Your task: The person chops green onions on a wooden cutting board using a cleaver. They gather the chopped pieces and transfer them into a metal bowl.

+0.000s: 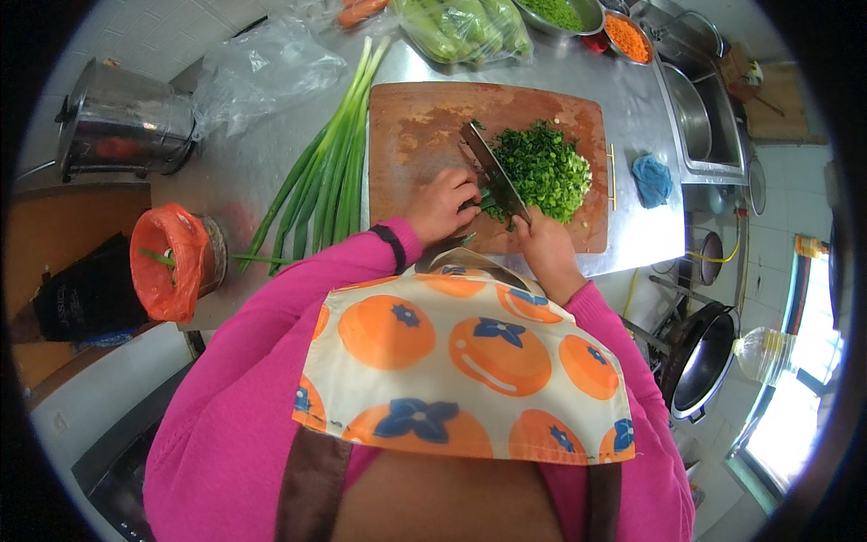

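My right hand (547, 252) grips the handle of a cleaver (496, 169), its broad blade slanting up and left over a wooden cutting board (413, 135). Just left of the blade, my left hand (441, 205) has curled fingers holding a small bunch of green onion leaves (484, 201) against the board. Touching the blade's right side is a heap of chopped green onions (542, 173), dark green at the upper left and paler at the right. Whole green onions (332, 169) lie along the board's left edge on the steel table (630, 122).
A bin lined with a red plastic bag (173, 264) stands at left, near a steel pot (122, 125). Behind the board lie a clear plastic bag (271, 74), bagged green vegetables (464, 30) and a bowl of chopped carrot (628, 38). A blue cloth (652, 180) lies right, near the sink (721, 129).
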`<state>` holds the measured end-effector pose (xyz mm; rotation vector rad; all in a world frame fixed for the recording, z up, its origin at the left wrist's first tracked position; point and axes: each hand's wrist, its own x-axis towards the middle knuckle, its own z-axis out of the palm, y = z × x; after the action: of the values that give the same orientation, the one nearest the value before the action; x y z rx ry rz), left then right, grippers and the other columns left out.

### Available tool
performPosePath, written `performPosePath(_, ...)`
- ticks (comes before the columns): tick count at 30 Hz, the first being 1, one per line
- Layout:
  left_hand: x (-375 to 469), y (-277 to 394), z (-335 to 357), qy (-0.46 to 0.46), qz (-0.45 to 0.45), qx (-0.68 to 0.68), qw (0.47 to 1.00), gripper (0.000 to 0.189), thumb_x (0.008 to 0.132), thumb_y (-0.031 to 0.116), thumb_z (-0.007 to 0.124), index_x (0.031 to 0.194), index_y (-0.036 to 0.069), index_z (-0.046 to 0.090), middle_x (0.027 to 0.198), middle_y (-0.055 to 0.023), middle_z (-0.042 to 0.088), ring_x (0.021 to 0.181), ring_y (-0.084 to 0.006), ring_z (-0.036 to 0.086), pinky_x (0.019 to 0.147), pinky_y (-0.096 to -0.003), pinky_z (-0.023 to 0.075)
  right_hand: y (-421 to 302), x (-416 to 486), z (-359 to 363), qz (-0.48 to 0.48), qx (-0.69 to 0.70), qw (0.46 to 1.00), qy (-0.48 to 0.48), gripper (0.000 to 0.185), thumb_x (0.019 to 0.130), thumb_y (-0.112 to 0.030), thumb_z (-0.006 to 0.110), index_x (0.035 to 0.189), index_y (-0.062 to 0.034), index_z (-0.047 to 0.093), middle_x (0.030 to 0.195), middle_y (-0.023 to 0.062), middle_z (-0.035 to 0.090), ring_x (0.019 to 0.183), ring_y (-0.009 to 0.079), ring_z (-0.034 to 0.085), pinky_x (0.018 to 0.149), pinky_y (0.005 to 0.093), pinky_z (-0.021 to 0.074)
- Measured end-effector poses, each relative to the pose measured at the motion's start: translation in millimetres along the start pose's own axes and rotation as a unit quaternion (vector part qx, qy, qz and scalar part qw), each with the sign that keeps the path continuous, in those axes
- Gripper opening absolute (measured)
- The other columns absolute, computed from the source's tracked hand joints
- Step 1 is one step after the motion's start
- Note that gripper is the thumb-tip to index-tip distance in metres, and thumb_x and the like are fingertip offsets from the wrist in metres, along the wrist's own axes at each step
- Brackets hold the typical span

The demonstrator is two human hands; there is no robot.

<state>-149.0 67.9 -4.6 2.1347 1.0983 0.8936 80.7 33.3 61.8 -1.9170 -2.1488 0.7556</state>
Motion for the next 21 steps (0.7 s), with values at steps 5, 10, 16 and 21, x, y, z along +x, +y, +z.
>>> performPosePath(5,7,0,4,-0.014,0.026,0.025,0.999,0.013,0.084,0.010,0.070,0.094,0.003,0.065,0.103,-0.0124,0.060,0.103,-0.0356,0.055,0.090,-0.0431,0.0508,-1,-20,-17,-0.008,-0.009,0.999,-0.034,0.024,0.101,-0.024,0.061,0.098,-0.0002,0.061,0.078,0.0288,0.066,0.076,0.0501,0.064,0.068,0.0574,0.0506)
performPosePath(10,6,-3,6,-0.023,0.027,0.027,0.999,0.013,0.085,0.012,0.073,0.093,0.004,0.065,0.101,-0.0130,0.061,0.101,-0.0362,0.057,0.088,-0.0449,0.0511,-1,-14,2,0.008,-0.004,0.998,-0.058,0.023,0.102,-0.022,0.058,0.098,0.0000,0.061,0.078,0.0290,0.067,0.077,0.0496,0.066,0.069,0.0580,0.0519)
performPosePath(16,6,-3,8,-0.011,0.035,0.032,0.999,0.012,0.083,0.009,0.071,0.092,0.003,0.064,0.101,-0.0122,0.059,0.100,-0.0356,0.056,0.085,-0.0445,0.0510,-2,8,18,0.004,-0.002,1.000,-0.030,0.022,0.102,-0.022,0.058,0.098,-0.0004,0.061,0.080,0.0285,0.068,0.079,0.0491,0.067,0.070,0.0580,0.0529)
performPosePath(21,1,-6,15,0.030,0.026,0.010,0.999,0.014,0.083,0.010,0.074,0.092,0.004,0.065,0.104,-0.0143,0.063,0.101,-0.0374,0.058,0.088,-0.0459,0.0512,2,-18,-7,-0.012,0.003,0.999,-0.038,0.024,0.103,-0.024,0.059,0.099,-0.0005,0.062,0.078,0.0280,0.067,0.075,0.0501,0.065,0.066,0.0578,0.0510)
